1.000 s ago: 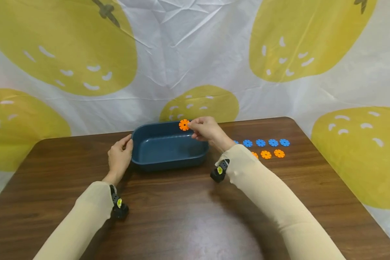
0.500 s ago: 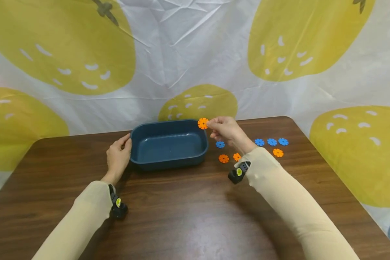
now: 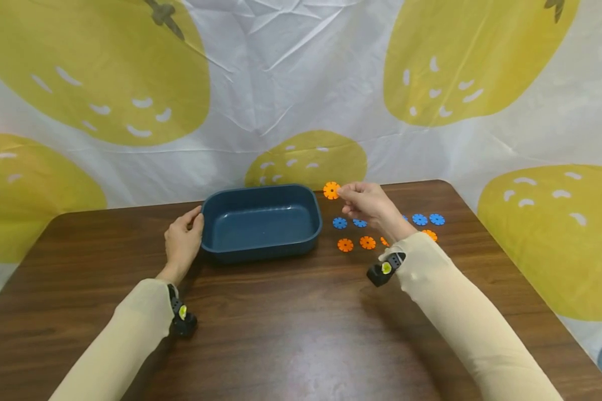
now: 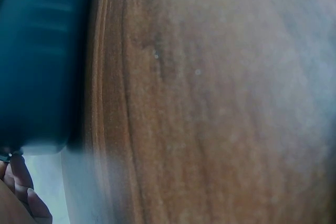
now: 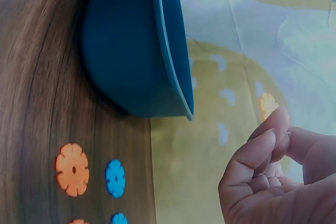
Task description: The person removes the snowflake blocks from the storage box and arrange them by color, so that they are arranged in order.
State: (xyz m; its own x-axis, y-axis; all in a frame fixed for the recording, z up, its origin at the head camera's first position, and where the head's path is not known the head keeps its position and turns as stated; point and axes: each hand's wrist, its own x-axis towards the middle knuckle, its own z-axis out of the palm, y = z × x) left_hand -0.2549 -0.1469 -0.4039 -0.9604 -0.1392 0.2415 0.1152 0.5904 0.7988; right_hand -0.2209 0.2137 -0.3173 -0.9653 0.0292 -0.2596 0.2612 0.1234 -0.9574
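An orange notched plastic disc (image 3: 331, 190) is upright in the air, pinched by my right hand (image 3: 368, 204) between thumb and fingertips. The same orange disc (image 5: 267, 105) peeks out past the fingers in the right wrist view. My left hand (image 3: 183, 239) grips the left end of a dark blue rectangular basin (image 3: 261, 252), at its rim. In the left wrist view only a few fingers (image 4: 22, 174) of that hand show beside the basin's wall. Blue discs (image 3: 339, 223) and orange discs (image 3: 345, 245) lie in two rows below the right hand, partly covered by its wrist and sleeve.
The basin stands near the back edge of a brown wooden table (image 3: 281, 323). Behind it hangs a white curtain (image 3: 291, 72) with large yellow fruit prints. A small black camera (image 3: 381, 273) is strapped to the right wrist, another camera (image 3: 184, 324) to the left.
My right hand has moved right with the orange disc, from over the basin to beyond its right end. More of the flat discs show now. The left hand keeps its place.
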